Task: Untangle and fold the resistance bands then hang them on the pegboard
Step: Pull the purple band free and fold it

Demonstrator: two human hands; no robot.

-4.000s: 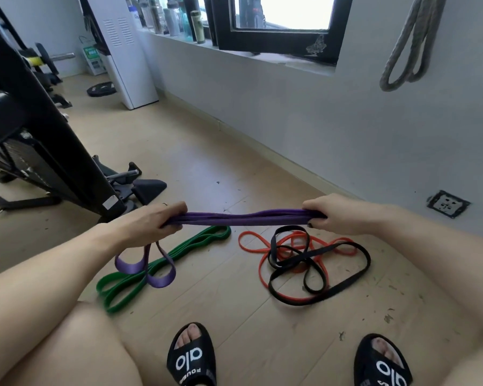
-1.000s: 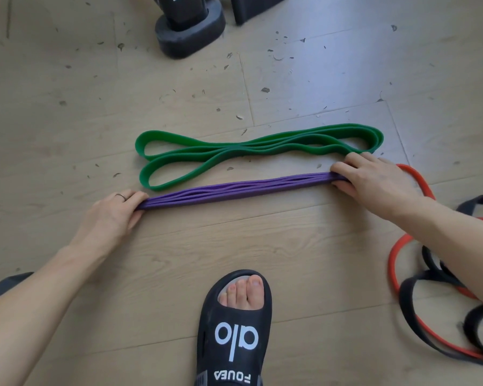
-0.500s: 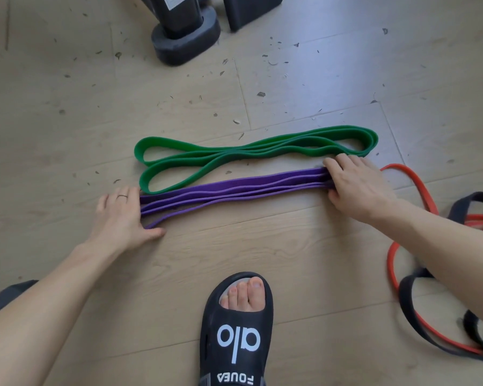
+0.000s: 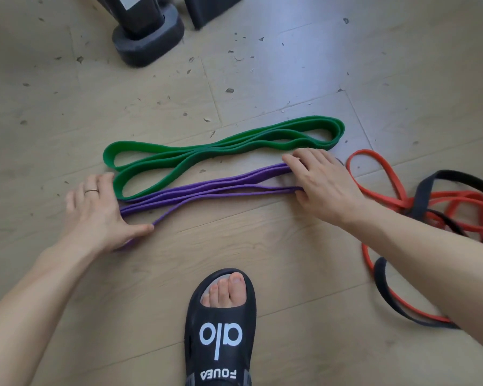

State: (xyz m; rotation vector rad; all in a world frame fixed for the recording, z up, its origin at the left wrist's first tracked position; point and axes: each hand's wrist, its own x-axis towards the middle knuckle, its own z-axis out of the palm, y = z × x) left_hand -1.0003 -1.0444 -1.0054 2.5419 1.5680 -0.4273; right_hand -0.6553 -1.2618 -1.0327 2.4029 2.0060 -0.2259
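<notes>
Head view, looking down at the floor [image 4: 262, 246]. I count four resistance bands: one purple, one green, one red, one black.

Purple band [image 4: 207, 192]: folded into several parallel strands, lying flat on the floor between my two hands. Strands splay slightly toward the left end.

Left hand [image 4: 98, 213]: grip spread, fingers straight, palm pressing the left end of the purple band against the floor; thumb stretched along the nearest strand. One ring [image 4: 91, 191] on a finger.

Right hand [image 4: 321, 185]: grip also spread, fingers flat over the right end of the purple band, fingertips just beside the green band.

Green band [image 4: 207, 154]: folded in loops, lying just beyond the purple one, touching it near the left end.

Red band [image 4: 379, 185] and black band [image 4: 424, 188]: tangled together on the floor to the right, partly hidden under my right forearm.

One foot in a black slide sandal [image 4: 221, 330] near the bottom centre. Two dark equipment bases [image 4: 148, 40] at the top edge. Small debris scattered across the floorboards.
</notes>
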